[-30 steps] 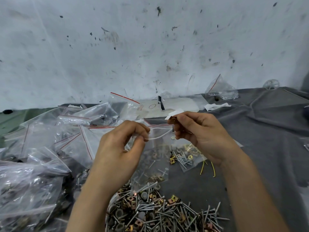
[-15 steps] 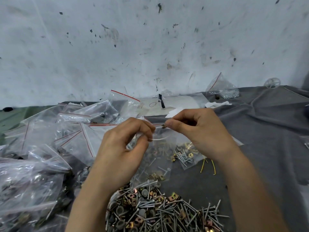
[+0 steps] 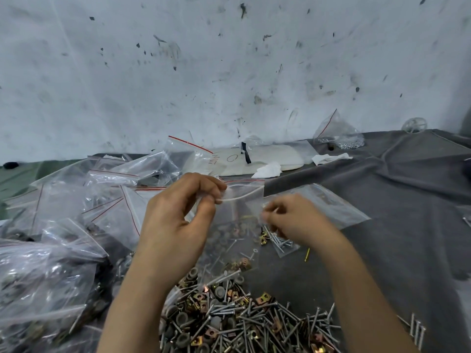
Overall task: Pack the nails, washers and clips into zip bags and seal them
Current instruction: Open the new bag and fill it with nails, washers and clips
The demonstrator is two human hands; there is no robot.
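I hold a clear zip bag (image 3: 239, 217) upright over the table, its mouth open at the top. My left hand (image 3: 175, 220) pinches the bag's top left corner at the zip strip. A few nails, washers and brass clips lie in the bag's bottom. My right hand (image 3: 293, 220) is blurred at the bag's right edge, fingers curled; whether it holds anything is unclear. Below both hands lies the loose pile of nails, grey washers and brass clips (image 3: 229, 314).
A heap of zip bags (image 3: 51, 263), some filled, covers the left. A small filled bag (image 3: 280, 243) and an empty bag (image 3: 326, 207) lie on the grey cloth (image 3: 395, 225). Against the stained wall sit a white packet (image 3: 270, 159) and another bag (image 3: 339, 138).
My right hand has dropped from the bag's mouth down to its right edge. The left hand keeps its pinch on the top corner.
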